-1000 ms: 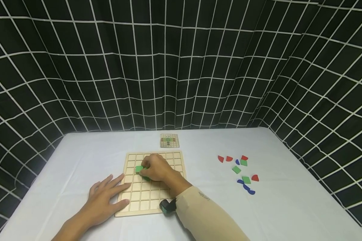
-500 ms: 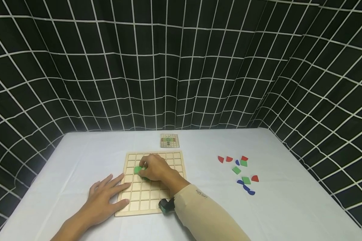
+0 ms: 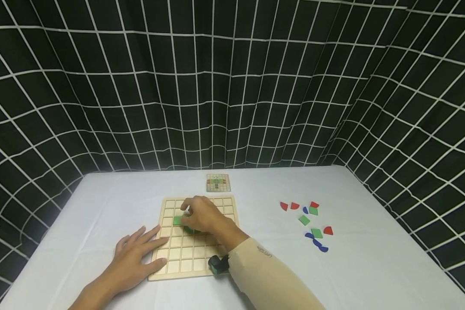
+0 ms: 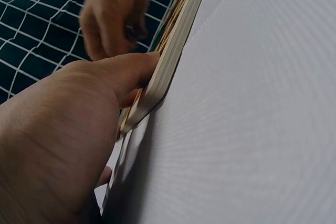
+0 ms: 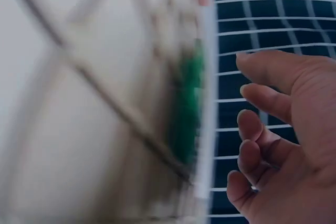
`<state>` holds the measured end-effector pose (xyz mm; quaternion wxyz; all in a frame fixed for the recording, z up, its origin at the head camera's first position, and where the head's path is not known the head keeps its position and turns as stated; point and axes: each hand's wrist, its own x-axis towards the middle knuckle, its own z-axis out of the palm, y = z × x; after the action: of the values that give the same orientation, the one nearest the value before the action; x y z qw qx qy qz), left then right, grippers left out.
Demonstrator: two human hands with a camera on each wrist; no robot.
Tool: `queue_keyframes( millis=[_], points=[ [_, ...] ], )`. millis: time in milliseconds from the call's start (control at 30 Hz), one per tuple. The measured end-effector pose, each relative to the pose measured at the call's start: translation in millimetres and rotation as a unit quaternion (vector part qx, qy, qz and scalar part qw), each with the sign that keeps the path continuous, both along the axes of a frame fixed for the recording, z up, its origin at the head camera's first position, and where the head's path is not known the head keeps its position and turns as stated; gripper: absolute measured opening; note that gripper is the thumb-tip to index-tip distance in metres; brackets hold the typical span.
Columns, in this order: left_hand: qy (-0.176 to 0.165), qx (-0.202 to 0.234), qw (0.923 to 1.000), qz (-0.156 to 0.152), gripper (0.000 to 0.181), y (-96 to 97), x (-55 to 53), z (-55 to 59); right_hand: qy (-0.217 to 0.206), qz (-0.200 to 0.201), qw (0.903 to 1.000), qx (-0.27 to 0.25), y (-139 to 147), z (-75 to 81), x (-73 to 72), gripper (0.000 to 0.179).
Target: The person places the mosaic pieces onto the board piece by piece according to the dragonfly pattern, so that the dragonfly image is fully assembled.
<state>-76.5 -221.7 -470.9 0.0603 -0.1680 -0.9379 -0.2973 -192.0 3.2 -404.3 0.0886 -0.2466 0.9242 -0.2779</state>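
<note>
My left hand [image 3: 129, 262] rests with spread fingers on the left rim of a wooden grid board [image 3: 187, 265]; the left wrist view shows fingertips at the board's edge. Over the upper part of the board is my right hand [image 3: 205, 214], thumb and index finger apart. Nothing lies between its fingers in the right wrist view. A green square tile [image 3: 177, 220] sits in a cell by the right thumb tip. More green [image 3: 188, 230] shows beneath the hand. A white piece with a dark dot [image 3: 187, 210] appears through the thumb-index gap. The hand hides other cells.
Behind the board lies a small pattern card [image 3: 218, 183]. Loose pieces are scattered to the right: green squares [image 3: 304, 220], red quarter rounds [image 3: 328, 230] and blue half rounds [image 3: 323, 249]. A black wrist device [image 3: 218, 265] overlaps the board's near edge. A gridded black curtain [image 3: 224, 86] surrounds the white table.
The right thumb and index finger have let go of the green square tile and spread apart. That tile now lies flat in its cell. My left hand stays in place.
</note>
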Motion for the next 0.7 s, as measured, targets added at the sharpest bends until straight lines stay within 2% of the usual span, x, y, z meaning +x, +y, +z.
queue_keyframes(
  millis=[167,267,367,533,700],
  points=[
    [0.005,0.003,1.0000,0.001,0.050,-0.5,0.4,0.0,0.036,0.025,0.9976,-0.053,18.9,40.1,8.8,0.031],
    [0.010,0.003,0.9999,0.001,0.050,-0.5,0.5,-0.1,0.079,0.043,0.9925,-0.083,35.5,64.2,19.1,0.030],
    [0.018,0.002,0.9998,0.002,0.049,-0.5,0.7,-0.7,0.129,0.049,0.9849,-0.105,54.1,81.9,30.4,0.028],
    [0.019,0.009,0.9998,0.004,0.049,0.3,0.5,-2.3,0.193,0.049,0.9711,-0.132,87.0,98.3,47.8,0.030],
    [0.019,0.012,0.9997,0.007,0.048,-0.2,0.5,-2.4,0.253,0.050,0.9543,-0.151,121.6,103.9,60.3,0.030]
  ],
)
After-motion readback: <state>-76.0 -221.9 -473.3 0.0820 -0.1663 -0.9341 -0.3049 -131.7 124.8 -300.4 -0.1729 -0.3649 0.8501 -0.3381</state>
